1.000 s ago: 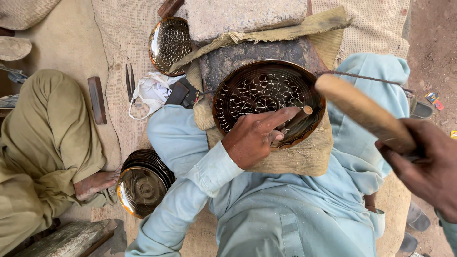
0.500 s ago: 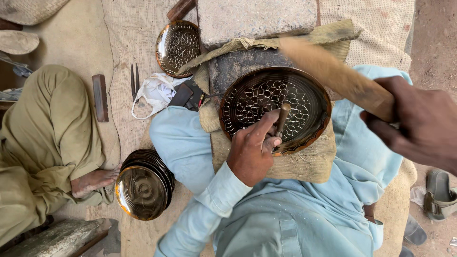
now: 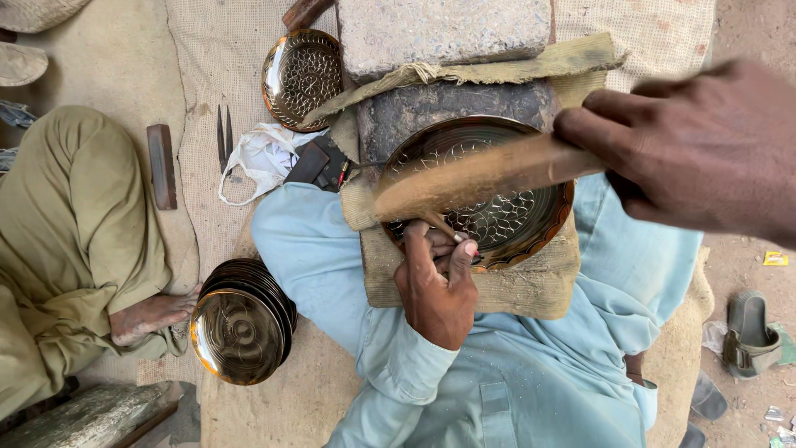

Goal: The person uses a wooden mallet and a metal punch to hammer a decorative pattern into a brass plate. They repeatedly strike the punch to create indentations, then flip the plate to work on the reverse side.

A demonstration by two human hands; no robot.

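Head view: my left hand (image 3: 437, 286) pinches a thin chisel (image 3: 444, 226), tip set on the engraved brass plate (image 3: 531, 224) just ahead of my knuckles. My right hand (image 3: 688, 153) grips a wooden mallet (image 3: 481, 176), its length lying crosswise above the chisel.

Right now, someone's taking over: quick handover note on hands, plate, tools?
Left hand pinches a thin chisel tip-down on the brass plate.
Right hand grips a wooden mallet raised over the chisel.
Plate sits on a cloth pad on the lap.
Done: scale pattern covers much of the plate's centre.
Left: cannot tell how much remains.
Stack of plates lies by the left knee.
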